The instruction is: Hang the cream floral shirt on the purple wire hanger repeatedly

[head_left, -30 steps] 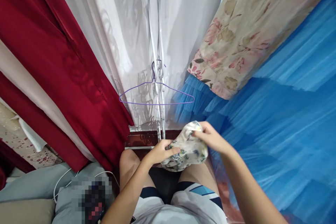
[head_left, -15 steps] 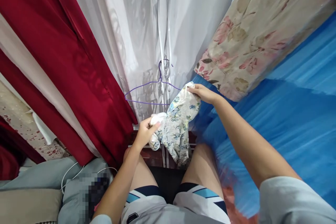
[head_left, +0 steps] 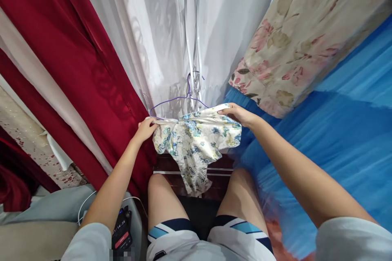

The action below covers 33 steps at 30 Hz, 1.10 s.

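Note:
A small white shirt with a blue and yellow floral print [head_left: 199, 136] is stretched between my two hands, its lower part hanging down between my knees. My left hand [head_left: 146, 129] pinches its left shoulder edge. On the other side my right hand [head_left: 239, 114] grips the right shoulder edge, thumb and fingers closed on the cloth. Just behind the shirt hangs a purple wire hanger [head_left: 171, 100], its hook caught on white straps [head_left: 196, 40]. The shirt covers the hanger's lower bar.
Red curtains [head_left: 92, 61] hang at left and white curtains [head_left: 159, 28] behind. A floral cloth [head_left: 275, 49] and blue tulle fabric [head_left: 330, 142] fill the right side. A phone [head_left: 122, 228] lies on a grey cushion [head_left: 52, 202] by my left arm, near a white cable [head_left: 134, 198].
My left hand has moved left and up, spreading the shirt wide. The right hand has shifted slightly down and right. The shirt now hides more of the hanger.

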### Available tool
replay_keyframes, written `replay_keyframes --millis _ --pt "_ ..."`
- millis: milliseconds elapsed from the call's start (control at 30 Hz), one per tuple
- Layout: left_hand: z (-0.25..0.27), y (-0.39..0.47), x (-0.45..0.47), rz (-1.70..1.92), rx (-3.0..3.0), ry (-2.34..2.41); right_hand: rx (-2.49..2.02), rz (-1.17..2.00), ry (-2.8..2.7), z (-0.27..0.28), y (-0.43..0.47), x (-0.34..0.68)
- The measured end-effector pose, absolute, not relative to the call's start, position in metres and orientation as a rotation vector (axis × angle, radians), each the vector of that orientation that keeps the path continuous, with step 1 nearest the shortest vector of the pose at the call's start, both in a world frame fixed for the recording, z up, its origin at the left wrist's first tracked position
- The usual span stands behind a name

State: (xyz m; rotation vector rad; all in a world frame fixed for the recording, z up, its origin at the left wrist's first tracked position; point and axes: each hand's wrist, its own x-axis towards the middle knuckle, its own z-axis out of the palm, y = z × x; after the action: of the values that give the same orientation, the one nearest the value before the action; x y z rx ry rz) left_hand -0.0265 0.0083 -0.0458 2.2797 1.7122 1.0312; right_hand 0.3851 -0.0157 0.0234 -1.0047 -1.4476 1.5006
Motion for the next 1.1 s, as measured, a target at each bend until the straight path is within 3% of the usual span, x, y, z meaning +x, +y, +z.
replay_keyframes --millis 233,467,533,667,733,933,1100 --pt "-0.005 0.031 -0.019 1.255 2.486 1.863 -0.998 1.495 -1.419 0.022 -0.020 0.380" --pt "0.017 0.021 0.008 1.344 2.372 1.272 -0.998 1.672 -1.336 0.014 -0.029 0.372" --pt "0.017 0.016 0.010 1.430 2.359 1.305 -0.994 1.556 -1.336 0.007 -0.037 0.372" --pt "0.015 0.006 0.009 1.637 2.358 1.392 -1.032 0.953 -1.369 -0.016 -0.060 0.379" --pt "0.016 0.002 0.011 1.648 2.395 1.386 -1.068 0.811 -1.316 -0.023 -0.070 0.384" --pt "0.035 -0.003 0.035 1.671 2.429 1.270 -0.959 0.897 -1.069 0.016 -0.069 0.385" --pt "0.033 0.007 0.044 1.567 2.460 1.348 -0.956 0.920 -1.239 0.059 -0.080 0.355"
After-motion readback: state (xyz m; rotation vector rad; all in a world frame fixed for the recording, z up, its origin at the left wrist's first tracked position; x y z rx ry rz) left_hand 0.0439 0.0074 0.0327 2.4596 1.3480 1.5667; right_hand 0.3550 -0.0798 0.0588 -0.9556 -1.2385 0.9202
